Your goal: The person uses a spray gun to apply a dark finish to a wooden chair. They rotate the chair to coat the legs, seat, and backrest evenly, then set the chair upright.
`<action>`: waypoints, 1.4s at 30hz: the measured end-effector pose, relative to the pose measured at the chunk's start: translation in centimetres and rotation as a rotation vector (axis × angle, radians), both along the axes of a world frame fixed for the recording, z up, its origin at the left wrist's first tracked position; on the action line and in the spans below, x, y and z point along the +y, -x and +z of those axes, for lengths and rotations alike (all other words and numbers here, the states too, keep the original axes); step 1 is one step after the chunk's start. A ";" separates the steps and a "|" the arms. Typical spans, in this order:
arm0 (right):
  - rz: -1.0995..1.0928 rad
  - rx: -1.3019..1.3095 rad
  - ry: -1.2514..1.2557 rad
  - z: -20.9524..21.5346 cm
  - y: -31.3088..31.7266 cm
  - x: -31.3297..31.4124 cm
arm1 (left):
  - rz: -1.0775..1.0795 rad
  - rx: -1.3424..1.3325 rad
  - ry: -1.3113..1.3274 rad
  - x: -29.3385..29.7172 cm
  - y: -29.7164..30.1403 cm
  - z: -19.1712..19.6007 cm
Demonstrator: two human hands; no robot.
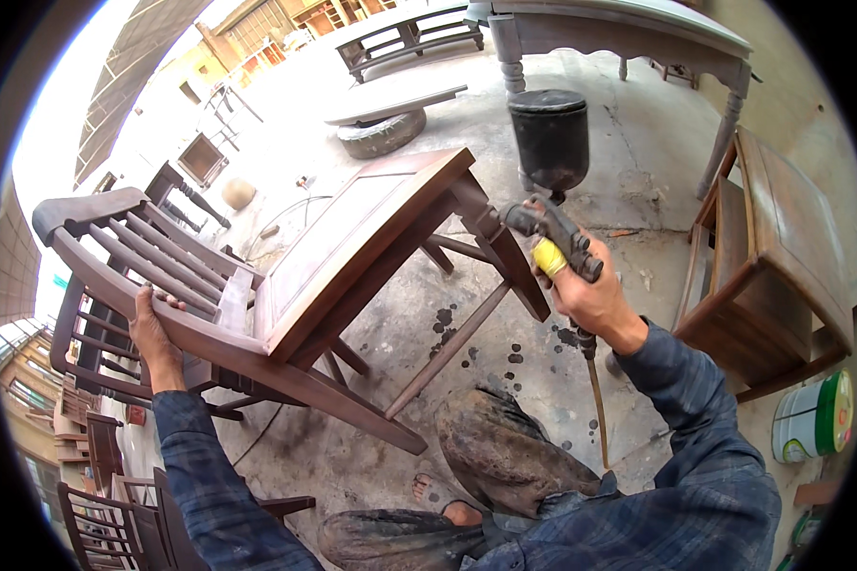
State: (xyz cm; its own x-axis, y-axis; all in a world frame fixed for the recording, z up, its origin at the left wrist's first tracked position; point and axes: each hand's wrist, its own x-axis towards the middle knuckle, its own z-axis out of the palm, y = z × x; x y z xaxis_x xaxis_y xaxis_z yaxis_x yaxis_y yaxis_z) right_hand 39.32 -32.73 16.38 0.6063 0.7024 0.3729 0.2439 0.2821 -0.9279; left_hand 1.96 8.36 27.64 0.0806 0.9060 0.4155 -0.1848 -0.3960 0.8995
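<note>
your left hand (152,333) grips the tilted chair (286,276); your right hand (586,290) clenches the spray gun (548,190), so a slip risks uneven coating.

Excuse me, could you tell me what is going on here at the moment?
A person is crouched on a concrete floor with a brown wooden chair tipped onto its side. The left hand grips the chair's back frame and holds it tilted. The right hand holds a spray gun with a black cup on top, its nozzle pointed at a chair leg. Dark drips spot the floor beneath. More wooden furniture stands around.
</note>
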 end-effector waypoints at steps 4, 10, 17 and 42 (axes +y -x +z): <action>-0.127 -0.023 -0.024 -0.3 -1.0 0.5 | -0.007 -0.036 0.017 0.3 0.2 -0.2; 0.010 -0.038 0.035 -0.3 2.2 -0.1 | -0.025 -0.018 -0.010 0.6 0.3 -0.2; 0.254 0.081 0.121 -0.2 7.0 -0.4 | 0.004 -0.004 0.016 -0.4 -0.6 0.2; 0.547 -0.210 -0.014 0.2 16.0 3.0 | -0.076 0.036 -0.038 1.3 -0.2 -0.5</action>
State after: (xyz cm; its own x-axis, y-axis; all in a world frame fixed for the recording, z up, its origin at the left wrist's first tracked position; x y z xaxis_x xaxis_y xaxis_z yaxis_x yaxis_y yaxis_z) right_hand 23.34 -29.69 16.54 0.0693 0.8864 0.4577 0.2375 0.4310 -0.8706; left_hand 2.15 9.61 27.18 0.1644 0.8801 0.4453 -0.1836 -0.4163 0.8905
